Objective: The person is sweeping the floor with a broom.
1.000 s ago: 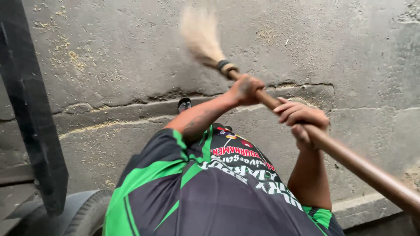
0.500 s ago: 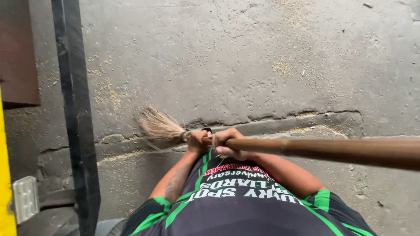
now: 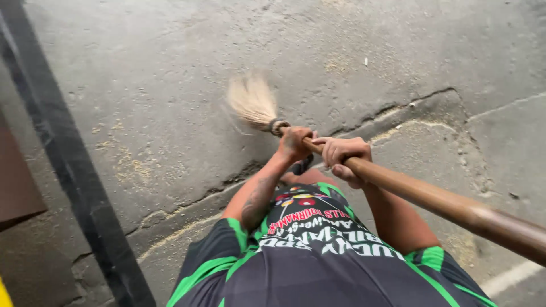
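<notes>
Gripping the long brown wooden broom [image 3: 432, 200] low near its soft pale bristles [image 3: 252, 102], the left hand [image 3: 294, 142] and right hand [image 3: 341, 156] are closing tight around the stiff, light-looking stick.

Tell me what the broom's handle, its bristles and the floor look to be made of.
Handle: probably wood, brown with a smooth, slightly glossy sheen. Bristles: likely natural fibre or straw, pale tan and blurred, bound by a dark ring. Floor: concrete, grey, rough and cracked, with yellowish dust. Left hand and right hand grip the handle.

Glossy brown wooden broom handle [image 3: 432, 199], pale straw bristles [image 3: 251, 101] bound by a metal band [image 3: 277, 126]; beneath the bristles, rough, cracked matt concrete floor [image 3: 170, 85]
</notes>
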